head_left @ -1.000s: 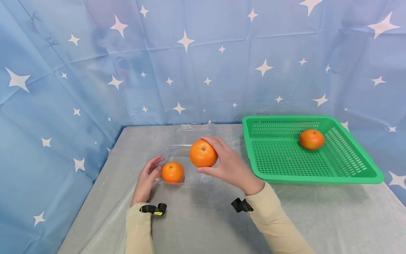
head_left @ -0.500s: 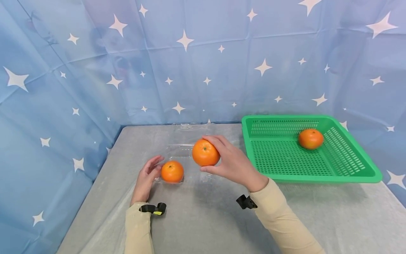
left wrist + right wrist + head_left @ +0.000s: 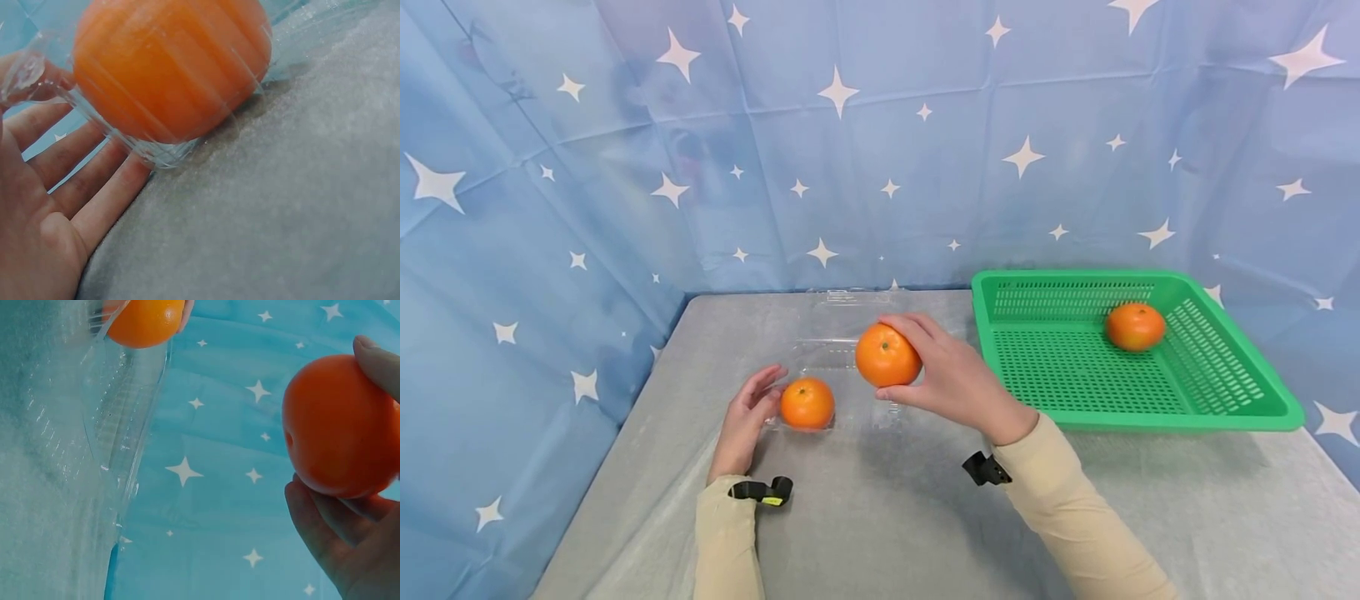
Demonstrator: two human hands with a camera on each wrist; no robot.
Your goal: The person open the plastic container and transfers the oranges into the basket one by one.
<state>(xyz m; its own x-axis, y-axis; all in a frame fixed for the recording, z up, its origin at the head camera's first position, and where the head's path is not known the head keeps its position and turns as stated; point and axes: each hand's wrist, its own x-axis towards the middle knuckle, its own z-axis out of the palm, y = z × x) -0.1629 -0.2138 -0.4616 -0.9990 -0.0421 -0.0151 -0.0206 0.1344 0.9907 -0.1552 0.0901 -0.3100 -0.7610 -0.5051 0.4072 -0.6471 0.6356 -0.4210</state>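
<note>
While right hand (image 3: 951,379) lifts orange (image 3: 887,355), basket (image 3: 1150,417) rim near

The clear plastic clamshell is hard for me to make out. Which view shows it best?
The head view: the clear clamshell lies open, whole, with one orange inside. The left wrist view shows only a wall against the left hand; the right wrist view shows it edge-on.

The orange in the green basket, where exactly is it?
In the head view, the orange lies at the far right corner inside the green basket, right of both hands.
</note>
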